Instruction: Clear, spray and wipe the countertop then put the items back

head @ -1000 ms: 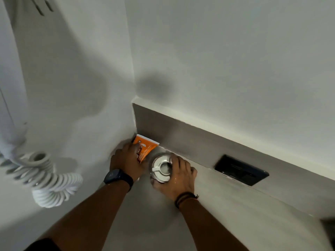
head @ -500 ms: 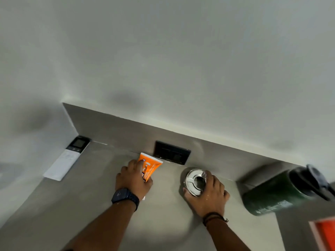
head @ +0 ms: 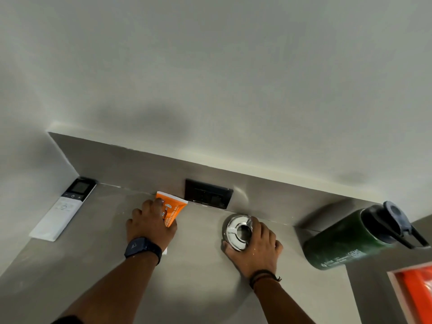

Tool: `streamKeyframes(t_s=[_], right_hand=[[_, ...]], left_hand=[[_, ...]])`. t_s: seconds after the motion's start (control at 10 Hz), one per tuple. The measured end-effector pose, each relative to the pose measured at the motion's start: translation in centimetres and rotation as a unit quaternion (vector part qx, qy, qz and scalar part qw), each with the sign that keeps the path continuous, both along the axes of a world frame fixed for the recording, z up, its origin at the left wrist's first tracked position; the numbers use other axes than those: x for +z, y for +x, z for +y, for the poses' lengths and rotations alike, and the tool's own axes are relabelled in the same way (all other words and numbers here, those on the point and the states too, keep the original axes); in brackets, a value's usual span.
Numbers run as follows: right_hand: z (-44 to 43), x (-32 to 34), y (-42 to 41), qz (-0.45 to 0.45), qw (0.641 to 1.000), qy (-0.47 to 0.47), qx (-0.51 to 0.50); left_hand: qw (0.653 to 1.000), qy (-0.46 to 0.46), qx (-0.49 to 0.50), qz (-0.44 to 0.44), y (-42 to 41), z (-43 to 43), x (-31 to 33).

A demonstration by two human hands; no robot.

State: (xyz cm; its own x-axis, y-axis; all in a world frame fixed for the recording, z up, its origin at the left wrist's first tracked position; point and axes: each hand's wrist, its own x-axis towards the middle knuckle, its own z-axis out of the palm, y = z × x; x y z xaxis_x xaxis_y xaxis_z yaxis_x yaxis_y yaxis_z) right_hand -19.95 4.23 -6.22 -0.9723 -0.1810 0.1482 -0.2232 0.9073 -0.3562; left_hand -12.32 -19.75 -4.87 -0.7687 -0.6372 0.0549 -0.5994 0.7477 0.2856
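Observation:
My left hand (head: 150, 224) grips an orange tube (head: 171, 210) that stands on the grey countertop (head: 198, 272) near the backsplash. My right hand (head: 256, 246) is wrapped around a shiny metal can (head: 237, 231) seen from above, standing on the counter to the right of the tube. A white remote control (head: 63, 210) lies flat in the left corner against the side wall. A dark green water bottle (head: 353, 239) with a dark lid stands at the right, by the backsplash.
A black socket plate (head: 208, 194) is set into the grey backsplash between the tube and the can. An orange object in a pale frame (head: 416, 293) shows at the bottom right edge. White walls rise behind and to the left.
One second ago both hands held the tube and can in the left corner. They carried them rightward to the spot by the socket; since half a second ago, barely any shift.

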Motion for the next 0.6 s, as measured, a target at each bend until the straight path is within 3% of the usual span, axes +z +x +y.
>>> streamKeyframes(t_s=[0.1,0.4,0.6], right_hand=[[-0.6,0.0,0.2,-0.001,1.0,-0.001,0.003],[-0.8,2.3,1.1,0.013,1.0,0.023,-0.01],[0.0,8.8,0.2,0.071,0.997,-0.032,0.02]], left_hand=[[1.0,0.018,-0.001,-0.019,0.1,-0.6,0.3],[0.999,-0.016,-0.033,0.039,0.4,-1.6,1.6],[0.996,-0.012,-0.018,0.088,-0.8,-0.1,7.7]])
